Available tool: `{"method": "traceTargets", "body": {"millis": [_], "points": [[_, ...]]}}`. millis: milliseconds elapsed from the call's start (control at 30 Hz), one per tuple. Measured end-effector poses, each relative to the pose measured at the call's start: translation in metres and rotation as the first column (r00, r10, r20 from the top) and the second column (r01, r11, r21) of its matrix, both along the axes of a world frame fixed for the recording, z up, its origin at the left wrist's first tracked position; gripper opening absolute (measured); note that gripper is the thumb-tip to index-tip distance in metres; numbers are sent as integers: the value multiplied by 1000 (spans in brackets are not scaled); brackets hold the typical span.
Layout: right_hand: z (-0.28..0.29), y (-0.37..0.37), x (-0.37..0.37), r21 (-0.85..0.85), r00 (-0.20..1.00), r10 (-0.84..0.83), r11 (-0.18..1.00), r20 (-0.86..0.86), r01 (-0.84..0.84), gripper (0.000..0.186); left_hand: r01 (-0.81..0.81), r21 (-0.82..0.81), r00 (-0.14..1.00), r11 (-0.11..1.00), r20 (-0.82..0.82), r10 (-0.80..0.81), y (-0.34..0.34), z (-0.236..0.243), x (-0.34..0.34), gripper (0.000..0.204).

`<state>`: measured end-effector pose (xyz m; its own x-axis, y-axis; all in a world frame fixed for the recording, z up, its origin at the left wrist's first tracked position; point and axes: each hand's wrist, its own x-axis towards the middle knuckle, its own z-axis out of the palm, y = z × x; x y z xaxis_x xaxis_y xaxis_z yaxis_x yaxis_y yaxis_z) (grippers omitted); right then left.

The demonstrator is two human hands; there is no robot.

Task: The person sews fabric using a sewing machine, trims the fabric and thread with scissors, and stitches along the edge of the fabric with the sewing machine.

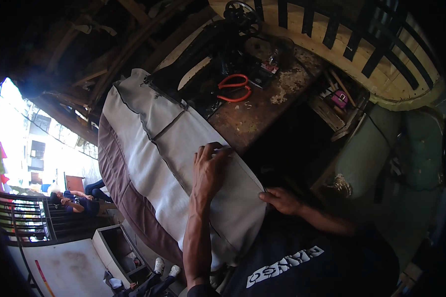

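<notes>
A person's left hand [209, 171] is pressing flat, fingers spread wide, on a grey-and-brown cushion cover [148, 163], while the right hand [281, 200] is pinching its edge beside a sewing table [262, 106] holding orange scissors [234, 88].

The person wears a dark short-sleeved shirt [302, 262] with white print; both forearms are bare.

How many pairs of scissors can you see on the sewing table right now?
1. The red-handled scissors lie on the worn table beside the black sewing machine, beyond the grey cushion cover. Others may be hidden in the dark clutter.
</notes>
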<state>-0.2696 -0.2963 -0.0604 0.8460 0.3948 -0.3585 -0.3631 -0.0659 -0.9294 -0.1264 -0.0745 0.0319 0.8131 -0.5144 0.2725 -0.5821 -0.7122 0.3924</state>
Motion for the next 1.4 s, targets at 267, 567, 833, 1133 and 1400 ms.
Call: {"method": "traceTargets", "body": {"millis": [267,567,833,1133,1400], "points": [[-27,8,-6,87,988,-140,987,68,134,43,157,-402,816,902,-461,-348,-22,48,-46,11],[-16,5,-3,26,998,-49,999,47,48,44,-26,105,999,994,-18,28,2,7,10,26],[-22,5,-7,69,992,-108,992,68,104,43,63,-280,911,958,-376,-170,1,21,-19,13],[-5,8,0,155,995,-88,983,-53,95,35,-347,-613,464,710,-770,-439,-72,8,-138,22],[-19,5,-1,94,982,-118,990,147,105,25,-243,-271,886,931,-452,99,-64,49,-129,18]]}}
